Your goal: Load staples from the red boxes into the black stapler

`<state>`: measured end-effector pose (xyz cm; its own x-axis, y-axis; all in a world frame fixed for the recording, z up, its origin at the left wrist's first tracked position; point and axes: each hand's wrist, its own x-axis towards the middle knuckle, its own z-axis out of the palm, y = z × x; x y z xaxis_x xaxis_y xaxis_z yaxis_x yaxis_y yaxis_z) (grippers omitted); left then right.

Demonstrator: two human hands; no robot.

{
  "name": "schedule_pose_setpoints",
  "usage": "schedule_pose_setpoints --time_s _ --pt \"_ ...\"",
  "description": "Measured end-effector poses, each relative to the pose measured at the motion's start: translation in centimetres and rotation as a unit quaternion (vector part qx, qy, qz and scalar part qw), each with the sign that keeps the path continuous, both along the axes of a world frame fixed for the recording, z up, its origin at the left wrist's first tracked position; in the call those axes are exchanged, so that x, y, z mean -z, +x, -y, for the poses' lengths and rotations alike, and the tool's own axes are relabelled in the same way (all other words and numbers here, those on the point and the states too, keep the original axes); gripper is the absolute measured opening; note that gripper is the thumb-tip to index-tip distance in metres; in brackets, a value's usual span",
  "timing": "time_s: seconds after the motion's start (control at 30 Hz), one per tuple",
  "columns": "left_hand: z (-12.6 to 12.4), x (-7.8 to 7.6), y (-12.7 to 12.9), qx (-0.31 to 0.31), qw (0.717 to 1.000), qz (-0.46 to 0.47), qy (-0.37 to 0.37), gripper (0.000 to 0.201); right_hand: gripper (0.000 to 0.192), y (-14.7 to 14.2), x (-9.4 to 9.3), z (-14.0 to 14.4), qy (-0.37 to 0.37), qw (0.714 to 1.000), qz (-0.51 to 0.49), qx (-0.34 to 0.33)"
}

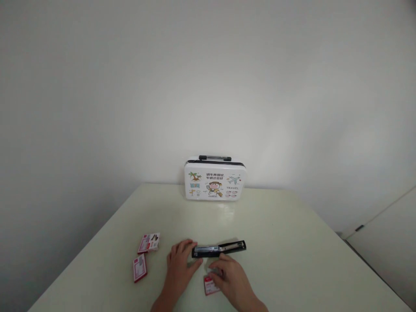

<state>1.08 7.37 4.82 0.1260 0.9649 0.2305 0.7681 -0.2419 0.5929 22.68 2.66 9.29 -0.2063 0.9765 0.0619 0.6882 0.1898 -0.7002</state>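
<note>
A black stapler [218,250] lies opened out on the table, its metal staple channel facing up. My left hand [180,265] grips the stapler's left end between thumb and fingers. Just below the stapler, my right hand [233,279] pinches a small greyish piece [215,271] that looks like a strip of staples; the fingers partly cover it. Under that hand lies a red-and-white staple box [210,287], its right part hidden by the thumb and palm.
Two more red-and-white boxes, one farther back [149,243] and one nearer [140,268], lie on the left of the pale table [273,229]. A white case [214,180] with cartoon prints and a black handle stands at the back against the wall.
</note>
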Motion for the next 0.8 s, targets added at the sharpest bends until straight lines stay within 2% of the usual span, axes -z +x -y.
schedule_pose_setpoints --time_s 0.1,0.2,0.3,0.43,0.8 --pt "-0.5 -0.3 0.1 0.055 0.998 0.004 -0.023 0.027 0.015 -0.4 -0.9 -0.8 0.04 0.999 -0.008 0.019" --pt "0.2 -0.3 0.3 0.081 0.996 0.01 -0.029 0.024 0.017 -0.8 -1.6 -1.7 0.041 0.999 0.034 0.004" --pt "1.1 -0.3 0.4 0.081 0.996 0.016 -0.031 0.028 0.017 -1.1 -1.8 -2.4 0.021 0.997 0.074 -0.026" --pt "1.6 -0.5 0.4 0.081 0.996 0.022 -0.03 0.029 0.02 -1.4 -1.6 -2.6 0.018 0.996 0.074 -0.048" --pt "1.5 0.2 0.3 0.086 0.996 0.024 -0.025 0.033 0.022 -1.7 -1.4 -3.0 0.023 0.994 0.091 -0.055"
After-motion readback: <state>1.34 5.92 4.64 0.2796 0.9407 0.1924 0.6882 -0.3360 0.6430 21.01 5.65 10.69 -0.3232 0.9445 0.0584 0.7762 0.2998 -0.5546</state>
